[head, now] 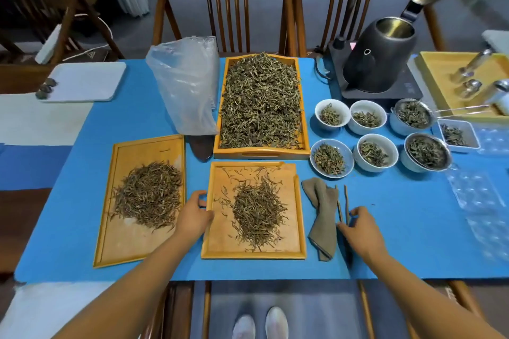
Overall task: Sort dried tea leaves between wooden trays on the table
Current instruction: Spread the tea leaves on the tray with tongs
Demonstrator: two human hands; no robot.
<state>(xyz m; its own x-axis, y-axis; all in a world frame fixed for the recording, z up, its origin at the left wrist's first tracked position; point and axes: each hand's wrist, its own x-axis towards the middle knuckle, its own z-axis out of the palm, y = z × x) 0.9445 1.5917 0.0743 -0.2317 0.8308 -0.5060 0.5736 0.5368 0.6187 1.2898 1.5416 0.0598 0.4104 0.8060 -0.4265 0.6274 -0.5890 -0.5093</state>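
A: Left hand (192, 215)?
B: Forearm comes in from 7 o'clock, palm down. Fingers loosely spread and curled, thumb resting against the left rim of the square wooden tray (292, 228) nearest the person — gripping nothing I can confirm.

A: Right hand (360, 228)?
B: Enters from 5 o'clock, palm down, fingers apart. Thumb and forefinger tips sit at the pair of thin dark wooden tweezers (345, 205) on the blue table mat (385, 242); whether they pinch the tool, cannot tell. Crumpled grey-brown cloth (322, 212) lies just beside, at the hand's 9 o'clock.

A: Leaves?
B: A loose mound of dried tea leaves (256, 215) mid-tray between the hands, stray strands toward 11 o'clock. At 9 o'clock, a long flat wooden tray (124, 242) holds a second pile (150, 194). At 12 o'clock, a deep handled wooden tray (261, 153) — heaped full.

A: Else?
B: White ceramic bowls of leaves (355, 135) at 2 o'clock; clear plastic bag (184, 82) at 11.
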